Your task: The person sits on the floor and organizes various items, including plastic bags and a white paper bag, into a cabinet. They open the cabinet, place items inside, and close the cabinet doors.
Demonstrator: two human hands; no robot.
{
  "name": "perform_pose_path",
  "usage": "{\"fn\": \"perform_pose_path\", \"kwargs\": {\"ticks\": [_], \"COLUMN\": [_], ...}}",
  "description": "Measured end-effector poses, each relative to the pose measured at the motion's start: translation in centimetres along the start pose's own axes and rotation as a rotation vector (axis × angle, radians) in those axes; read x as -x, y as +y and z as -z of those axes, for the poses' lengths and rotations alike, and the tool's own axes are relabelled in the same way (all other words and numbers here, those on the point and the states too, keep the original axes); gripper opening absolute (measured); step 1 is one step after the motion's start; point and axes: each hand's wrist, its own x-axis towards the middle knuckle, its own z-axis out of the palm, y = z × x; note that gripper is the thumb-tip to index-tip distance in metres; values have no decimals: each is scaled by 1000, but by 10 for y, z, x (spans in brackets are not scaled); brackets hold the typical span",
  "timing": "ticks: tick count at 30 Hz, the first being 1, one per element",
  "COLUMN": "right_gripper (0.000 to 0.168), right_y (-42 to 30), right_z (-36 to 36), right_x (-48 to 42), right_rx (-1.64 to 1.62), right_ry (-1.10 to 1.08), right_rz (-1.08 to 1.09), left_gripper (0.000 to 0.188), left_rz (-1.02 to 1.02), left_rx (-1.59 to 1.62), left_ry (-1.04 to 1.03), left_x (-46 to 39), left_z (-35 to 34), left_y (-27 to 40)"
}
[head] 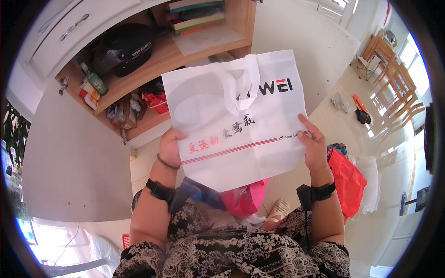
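Note:
A white non-woven tote bag [208, 104] is spread flat before me, printed with writing and a red and black stripe. Its handles [255, 81] fold down over the front. My left hand [171, 146] pinches the bag's left edge, thumb on the front. On the right edge, near the stripe, my right hand [313, 140] grips it with thumb and fingers. Below the bag, at my lap, a pink bag [248, 199] and a blue item [198, 193] show in part; the white bag hides the rest.
An open cabinet [208, 50] ahead holds a black helmet [135, 48], a green bottle [94, 80], stacked books [196, 17] and a red basket [158, 106]. Its doors [80, 166] swing out on both sides. A red bag [347, 184] and bubble wrap [370, 180] lie at right.

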Motion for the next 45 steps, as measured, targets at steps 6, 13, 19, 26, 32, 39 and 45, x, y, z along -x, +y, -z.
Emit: {"fn": "perform_pose_path", "kwargs": {"ticks": [6,13,19,26,32,39,45], "right_gripper": [50,61,71,70,70,69,65], "right_y": [-6,-8,-13,-14,-13,-20,-19], "right_z": [-5,-10,-22,-26,-24,-26,-23], "right_x": [4,8,8,9,9,12,12], "right_rx": [70,-9,-49,-94,-126,-152,-134], "right_ry": [-7,-23,-65,-107,-149,-139,-144], "right_rz": [63,103,119,129,115,105,87], "left_gripper": [61,63,61,61,59,59,58], "left_rz": [-73,-8,-12,-18,6,21,34], "left_rx": [21,116,150,127,140,187,192], "left_ry": [24,-59,-123,-120,-115,-19,-37], "left_x": [1,-3,-4,-3,-2,-3,-5], "left_z": [16,12,18,20,15,11,13], "left_y": [0,2,1,3,5,1,2]}}
